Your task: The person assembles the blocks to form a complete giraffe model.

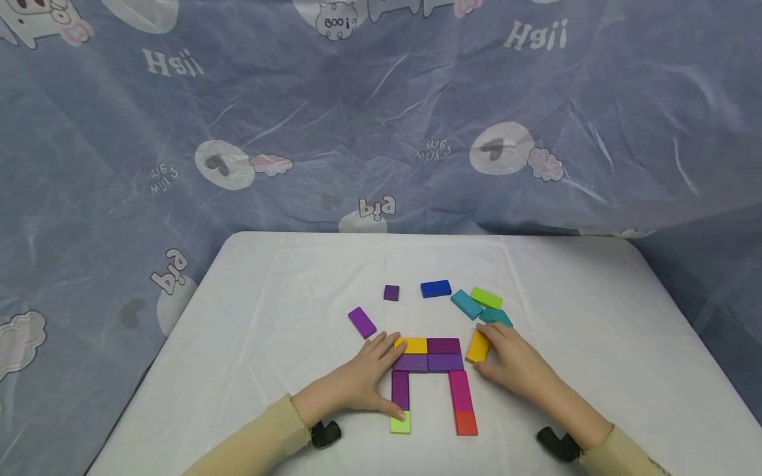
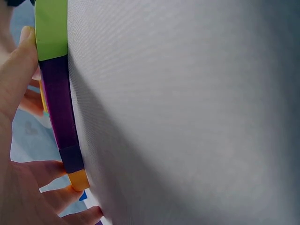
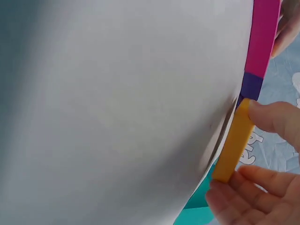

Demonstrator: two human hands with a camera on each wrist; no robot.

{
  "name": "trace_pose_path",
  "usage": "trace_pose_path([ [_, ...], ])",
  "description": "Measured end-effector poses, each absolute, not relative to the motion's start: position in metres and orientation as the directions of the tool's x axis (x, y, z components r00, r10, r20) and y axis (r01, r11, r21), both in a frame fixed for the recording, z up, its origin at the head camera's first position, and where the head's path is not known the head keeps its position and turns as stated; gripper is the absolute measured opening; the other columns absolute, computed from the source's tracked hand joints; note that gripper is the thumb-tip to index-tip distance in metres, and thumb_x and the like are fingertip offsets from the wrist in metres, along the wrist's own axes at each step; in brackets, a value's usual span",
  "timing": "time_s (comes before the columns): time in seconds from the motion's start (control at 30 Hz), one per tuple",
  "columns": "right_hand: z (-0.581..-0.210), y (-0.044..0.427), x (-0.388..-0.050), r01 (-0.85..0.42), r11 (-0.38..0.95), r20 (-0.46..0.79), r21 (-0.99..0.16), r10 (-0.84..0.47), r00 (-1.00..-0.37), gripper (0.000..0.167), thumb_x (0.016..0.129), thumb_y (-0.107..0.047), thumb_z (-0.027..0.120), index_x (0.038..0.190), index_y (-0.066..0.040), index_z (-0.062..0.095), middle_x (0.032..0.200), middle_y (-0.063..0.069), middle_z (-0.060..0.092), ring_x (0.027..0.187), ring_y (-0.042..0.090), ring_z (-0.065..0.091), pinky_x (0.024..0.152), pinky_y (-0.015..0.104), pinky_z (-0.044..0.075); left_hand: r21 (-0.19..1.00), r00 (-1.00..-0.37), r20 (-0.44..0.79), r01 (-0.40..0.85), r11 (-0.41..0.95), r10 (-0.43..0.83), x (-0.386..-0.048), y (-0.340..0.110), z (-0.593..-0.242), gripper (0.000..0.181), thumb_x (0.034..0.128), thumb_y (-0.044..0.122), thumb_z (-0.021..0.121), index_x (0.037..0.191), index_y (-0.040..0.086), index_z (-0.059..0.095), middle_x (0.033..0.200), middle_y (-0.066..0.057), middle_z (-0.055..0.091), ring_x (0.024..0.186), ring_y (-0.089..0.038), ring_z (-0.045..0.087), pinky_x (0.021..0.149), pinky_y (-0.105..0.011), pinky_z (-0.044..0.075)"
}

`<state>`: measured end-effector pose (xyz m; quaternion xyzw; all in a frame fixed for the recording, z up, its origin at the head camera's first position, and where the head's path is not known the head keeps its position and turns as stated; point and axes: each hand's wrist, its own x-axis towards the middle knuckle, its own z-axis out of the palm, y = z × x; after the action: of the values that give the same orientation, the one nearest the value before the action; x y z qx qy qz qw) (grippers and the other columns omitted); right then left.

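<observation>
My right hand [image 1: 512, 360] pinches a yellow block [image 1: 478, 346] between thumb and fingers, just right of an arch-like shape of flat blocks. In the right wrist view the held yellow block [image 3: 233, 140] is tilted, close to a purple block [image 3: 251, 86]. My left hand [image 1: 363, 380] is spread along the shape's left side, its thumb touching a lime block [image 1: 400, 423] and its fingertips by another yellow block [image 1: 415, 345]. Purple blocks [image 1: 411, 363] form the shape's crossbar and left leg. A magenta block [image 1: 460, 390] and a red-orange block [image 1: 466, 423] make the right leg.
Beyond the shape lie a loose purple block [image 1: 362, 322], a small dark purple block [image 1: 391, 293] and a blue block [image 1: 436, 289]. Teal blocks [image 1: 467, 304] and a green block [image 1: 487, 297] cluster near the right hand. A white cloth [image 1: 286, 297] covers the table.
</observation>
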<state>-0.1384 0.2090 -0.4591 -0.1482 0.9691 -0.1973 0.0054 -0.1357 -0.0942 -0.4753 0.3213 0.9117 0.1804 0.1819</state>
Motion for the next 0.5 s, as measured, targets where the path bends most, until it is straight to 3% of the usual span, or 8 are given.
trace_pose_path([
  [0.23, -0.457, 0.204, -0.147, -0.281, 0.873, -0.033, -0.399, -0.321, -0.947, 0.067, 0.079, -0.014, 0.080, 0.136, 0.004, 0.053, 0.134, 0.025, 0.055, 0.121, 0.041, 0.056, 0.097, 0.054, 0.051, 0.443, -0.724, -0.215, 0.526, 0.726, 0.656, -0.135, -0.094, -0.475, 0.118, 0.0692, 0.064, 0.079, 0.158, 0.014, 0.021, 0.167, -0.008, 0.011, 0.153, -0.034, 0.009, 0.123, -0.055, 0.016],
  [0.5, -0.458, 0.202, -0.156, -0.229, 0.866, -0.122, -0.445, -0.312, -0.942, 0.070, 0.080, -0.015, 0.079, 0.141, -0.001, 0.050, 0.136, 0.020, 0.055, 0.122, 0.037, 0.055, 0.097, 0.053, 0.052, 0.456, -0.725, -0.197, 0.529, 0.716, 0.661, -0.134, -0.095, -0.474, 0.118, 0.0686, 0.062, 0.081, 0.158, 0.012, 0.022, 0.166, -0.009, 0.012, 0.153, -0.035, 0.010, 0.122, -0.057, 0.015],
])
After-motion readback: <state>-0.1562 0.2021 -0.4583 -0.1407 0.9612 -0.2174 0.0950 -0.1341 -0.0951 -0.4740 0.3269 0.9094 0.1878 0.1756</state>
